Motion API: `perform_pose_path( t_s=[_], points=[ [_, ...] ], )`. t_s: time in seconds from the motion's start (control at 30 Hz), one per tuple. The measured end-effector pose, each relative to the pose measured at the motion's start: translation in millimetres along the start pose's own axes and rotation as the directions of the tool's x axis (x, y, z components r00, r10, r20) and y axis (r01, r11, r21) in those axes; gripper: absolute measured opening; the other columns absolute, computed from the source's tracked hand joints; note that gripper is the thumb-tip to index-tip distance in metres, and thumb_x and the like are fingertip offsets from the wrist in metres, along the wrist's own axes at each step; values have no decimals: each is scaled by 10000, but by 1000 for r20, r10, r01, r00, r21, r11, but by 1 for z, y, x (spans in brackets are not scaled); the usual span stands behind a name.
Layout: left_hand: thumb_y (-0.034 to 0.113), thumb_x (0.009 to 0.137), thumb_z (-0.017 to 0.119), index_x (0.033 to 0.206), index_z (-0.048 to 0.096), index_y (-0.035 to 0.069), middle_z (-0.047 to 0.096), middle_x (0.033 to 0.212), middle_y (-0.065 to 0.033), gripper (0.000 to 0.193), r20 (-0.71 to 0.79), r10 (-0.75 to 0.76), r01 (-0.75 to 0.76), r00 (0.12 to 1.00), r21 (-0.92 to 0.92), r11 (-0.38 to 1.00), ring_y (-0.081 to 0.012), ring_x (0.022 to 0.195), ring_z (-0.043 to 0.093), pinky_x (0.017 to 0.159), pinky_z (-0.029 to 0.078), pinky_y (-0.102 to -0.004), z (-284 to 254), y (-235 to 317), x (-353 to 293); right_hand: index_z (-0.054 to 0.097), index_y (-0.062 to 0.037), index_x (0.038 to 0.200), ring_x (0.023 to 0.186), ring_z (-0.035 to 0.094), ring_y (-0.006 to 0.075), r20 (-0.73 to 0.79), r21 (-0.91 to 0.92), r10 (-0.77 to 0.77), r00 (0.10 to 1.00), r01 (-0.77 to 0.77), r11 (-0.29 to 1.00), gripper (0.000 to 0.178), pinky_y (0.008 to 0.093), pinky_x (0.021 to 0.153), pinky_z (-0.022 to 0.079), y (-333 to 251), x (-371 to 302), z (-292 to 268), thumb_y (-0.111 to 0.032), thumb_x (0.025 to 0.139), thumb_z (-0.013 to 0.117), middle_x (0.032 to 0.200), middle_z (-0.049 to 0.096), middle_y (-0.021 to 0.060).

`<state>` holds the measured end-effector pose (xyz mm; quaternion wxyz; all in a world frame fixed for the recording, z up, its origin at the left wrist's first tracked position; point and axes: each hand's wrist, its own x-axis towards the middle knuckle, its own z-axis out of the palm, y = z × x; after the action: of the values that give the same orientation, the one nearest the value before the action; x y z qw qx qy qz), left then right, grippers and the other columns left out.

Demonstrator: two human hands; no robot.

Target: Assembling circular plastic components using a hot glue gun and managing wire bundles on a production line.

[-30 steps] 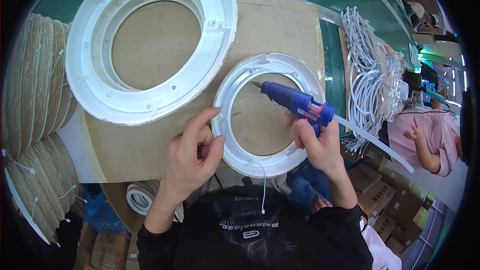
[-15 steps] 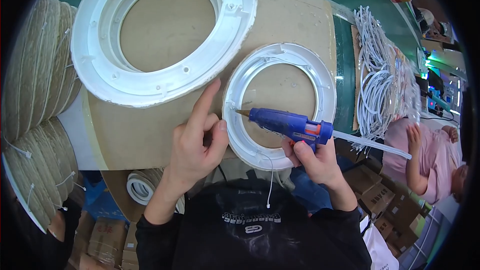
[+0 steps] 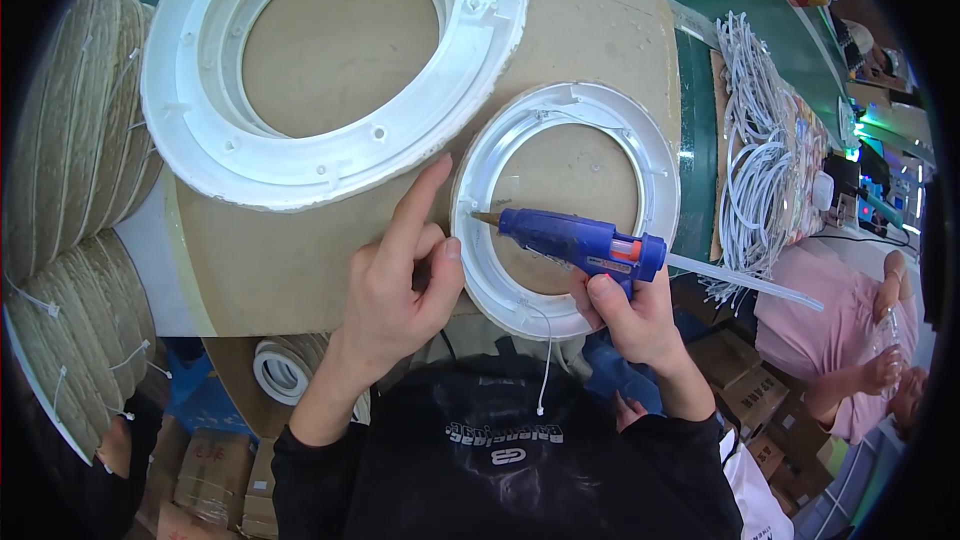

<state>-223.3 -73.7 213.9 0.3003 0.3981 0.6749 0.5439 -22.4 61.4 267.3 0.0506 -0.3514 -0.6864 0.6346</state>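
My right hand (image 3: 640, 320) grips a blue hot glue gun (image 3: 570, 238), with a long clear glue stick (image 3: 740, 282) coming out of its rear. The nozzle points left, its tip over the left inner side of a small white ring frame (image 3: 655, 155); whether it touches cannot be made out. A thin white wire (image 3: 548, 360) with a small connector hangs from the frame's near side. My left hand (image 3: 395, 280) holds nothing, index finger stretched out and the others curled, just left of that frame. Beyond it lies a larger white ring frame (image 3: 185, 110).
Both frames lie on a brown cardboard sheet (image 3: 590, 20) on a green table. Stacked beige rings (image 3: 80, 140) with wires stand at the left. Bundled white cables (image 3: 745, 160) lie at the right. Beyond them is a person in pink (image 3: 800, 310); cardboard boxes (image 3: 735, 370) sit below.
The glue gun and both hands keep nearly the same pose, the nozzle shifting slightly along the small frame. At the right, the person in pink has drawn their hands nearer to themselves.
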Motion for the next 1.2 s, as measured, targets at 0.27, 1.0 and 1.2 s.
perform_pose_path(
  t_s=[0.27,1.0,1.2],
  points=[
    [-45,852,566,1441,449,-41,473,561,-42,600,-3,3,-3,1000,3,1000,-105,488,480,523,430,-244,0,-1,0,555,31,1122,519,467,60,11,-24,-8,1000,9,1000,290,221,475,365,0,0,-1,-234,1008,522,680,550,20],
    [-30,876,548,1438,459,-24,473,573,-14,569,-6,0,0,1000,2,1000,-66,512,436,520,370,-218,0,-2,-1,551,69,1208,528,535,65,-3,88,83,997,-82,993,377,204,471,401,-11,-7,-5,-252,1013,525,834,683,115],
    [9,914,542,1390,506,-29,437,627,57,478,8,-52,52,999,11,999,-33,567,386,532,304,-201,1,4,-6,588,39,1220,578,558,51,36,266,200,979,-202,943,272,217,528,451,-16,-37,-21,-103,993,538,933,673,65]
  ],
)
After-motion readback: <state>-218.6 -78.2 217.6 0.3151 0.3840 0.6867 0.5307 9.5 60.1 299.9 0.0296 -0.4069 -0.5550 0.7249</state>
